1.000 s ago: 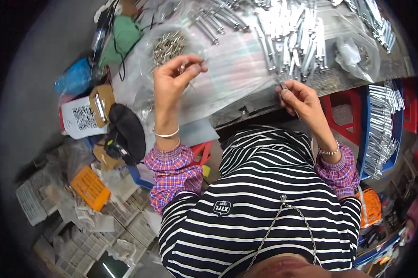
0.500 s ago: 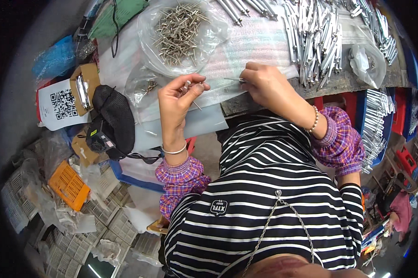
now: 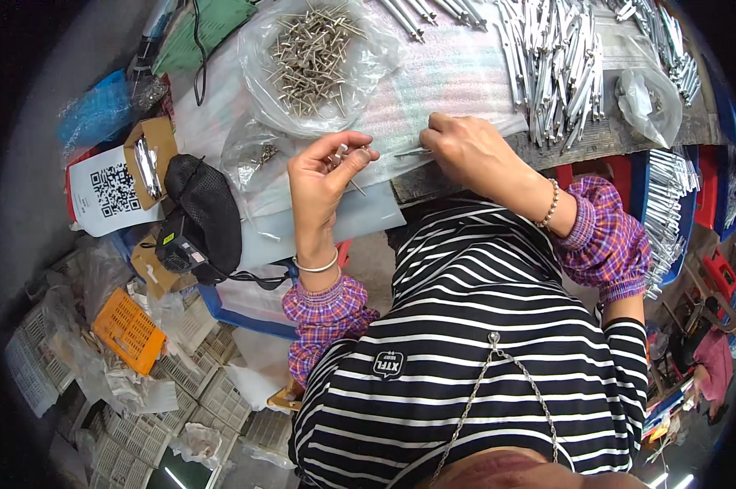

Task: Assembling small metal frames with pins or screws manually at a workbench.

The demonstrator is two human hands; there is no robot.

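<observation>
My left hand (image 3: pixel 326 175) is closed with thumb and fingertips round a few headed metal pins (image 3: pixel 358 188); one thin shank sticks out below. Pinched in my right hand (image 3: pixel 471 151) is a thin metal rod (image 3: pixel 411 152), its free end pointing left toward the other hand. A small gap separates the two hands over the near edge of the padded table. Beyond my left hand, an open clear plastic bag (image 3: pixel 376 45) holds a heap of similar headed pins (image 3: pixel 312 61). Fingers of the right hand hide the rod's other end.
Slim silver metal parts (image 3: pixel 551 69) lie piled at the far right, beside a small clear bag (image 3: pixel 649 106). At left are a cardboard box (image 3: pixel 158 147), a black mesh pouch (image 3: pixel 201 204) and a printed sheet (image 3: pixel 99 196). A blue bin of metal parts (image 3: pixel 669 204) stands right.
My left hand has shifted slightly right in the picture, still holding the pins. The rod in my right hand sits a little lower, and the whole view has moved slightly.
</observation>
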